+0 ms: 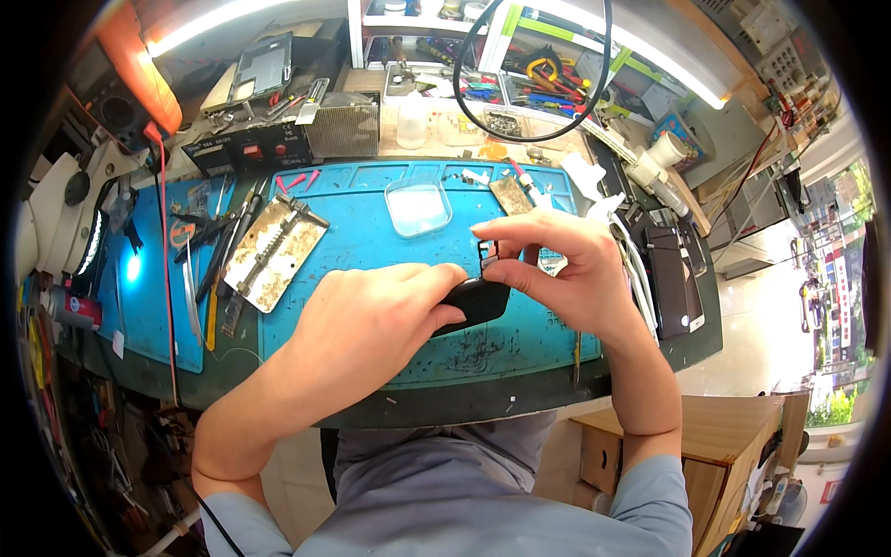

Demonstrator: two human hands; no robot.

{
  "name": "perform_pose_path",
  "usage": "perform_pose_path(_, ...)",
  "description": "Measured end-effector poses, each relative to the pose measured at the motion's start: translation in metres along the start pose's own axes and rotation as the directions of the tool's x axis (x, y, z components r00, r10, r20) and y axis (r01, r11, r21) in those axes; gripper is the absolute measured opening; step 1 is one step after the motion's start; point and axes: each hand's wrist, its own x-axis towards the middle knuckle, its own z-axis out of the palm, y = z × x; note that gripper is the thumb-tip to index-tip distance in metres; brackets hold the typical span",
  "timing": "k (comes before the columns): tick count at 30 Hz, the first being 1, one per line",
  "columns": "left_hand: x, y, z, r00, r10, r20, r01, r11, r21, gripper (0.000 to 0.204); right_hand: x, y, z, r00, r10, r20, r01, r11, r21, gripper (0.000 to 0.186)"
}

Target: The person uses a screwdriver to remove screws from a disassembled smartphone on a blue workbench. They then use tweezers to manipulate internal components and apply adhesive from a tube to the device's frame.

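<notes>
My left hand grips a black phone by its left side, thumb below and fingers along the top, and holds it tilted above the blue work mat. Between the thumb and fingertips of my right hand is a small black SIM tray with openings in its frame. It stands upright at the phone's upper edge; whether its end sits inside the slot I cannot make out. Fingers cover part of both things.
Beyond my hands lies a clear plastic box. A metal board holder, tweezers and pens are at the left. White cables and dark phones line the right edge. A black cable loop hangs above the back.
</notes>
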Motion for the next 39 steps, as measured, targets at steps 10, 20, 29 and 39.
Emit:
perform_pose_path(10, 0.0, -0.003, 0.002, 1.0, 0.006, -0.007, -0.006, 1.0, -0.003, 0.027, 0.001, 0.004, 0.0, 1.0, 0.004, 0.023, -0.004, 1.0, 0.028, 0.031)
perform_pose_path(20, 0.001, -0.003, 0.002, 0.999, -0.026, 0.022, 0.026, 1.0, -0.002, 0.026, 0.0, 0.002, 0.001, 0.997, 0.079, 0.024, -0.081, 0.992, 0.1, 0.018)
perform_pose_path(29, 0.002, -0.006, 0.003, 1.0, -0.01, 0.009, 0.01, 1.0, 0.002, 0.027, 0.001, 0.014, 0.0, 0.998, 0.012, 0.058, -0.014, 0.999, 0.04, 0.012)
perform_pose_path(39, 0.007, -0.008, 0.003, 0.998, -0.044, 0.053, 0.044, 0.999, 0.009, 0.028, -0.002, 0.012, -0.012, 0.973, -0.029, 0.227, 0.072, 0.981, -0.18, 0.025)
